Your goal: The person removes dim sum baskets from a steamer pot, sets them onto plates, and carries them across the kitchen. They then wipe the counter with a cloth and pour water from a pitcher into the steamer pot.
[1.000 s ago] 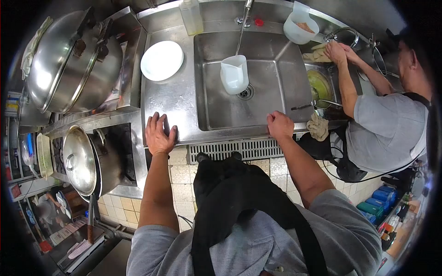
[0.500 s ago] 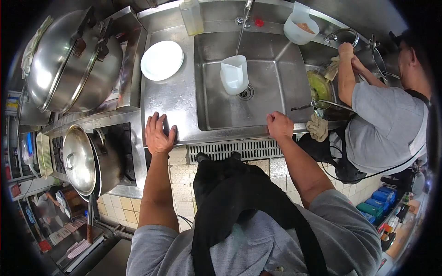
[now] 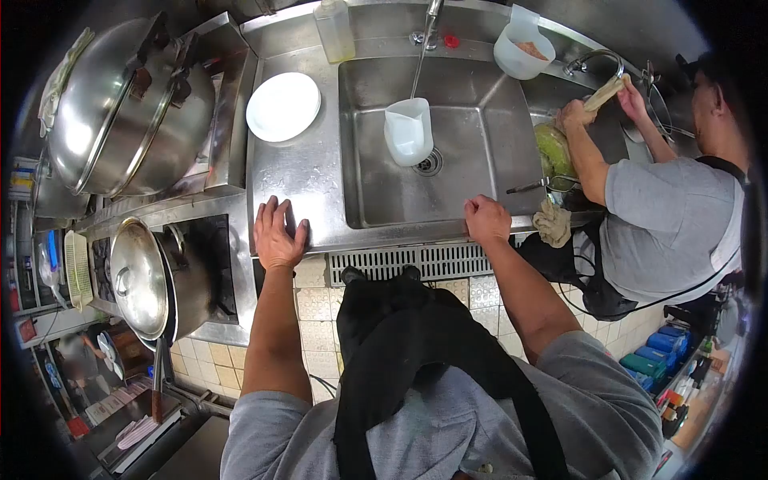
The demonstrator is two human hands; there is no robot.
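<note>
One white jug (image 3: 408,134) sits in the sink (image 3: 472,188) under one running tap (image 3: 432,28). Left of the sink, the left hand (image 3: 278,234) lies spread on the counter (image 3: 290,172), released; at the sink's front, the right hand (image 3: 487,218) is clenched loosely. Right of the sink, a co-worker's two hands (image 3: 574,115) grasp one cloth (image 3: 604,95).

Translucent white plastic jug (image 3: 408,134) in stainless-steel sink (image 3: 380,196), just beside drain (image 3: 432,164), mouth under running water stream (image 3: 418,72). Steel counter (image 3: 296,172), wet left of sink; touched by left hand (image 3: 278,236), right hand (image 3: 487,218) fisted along front edge.
</note>
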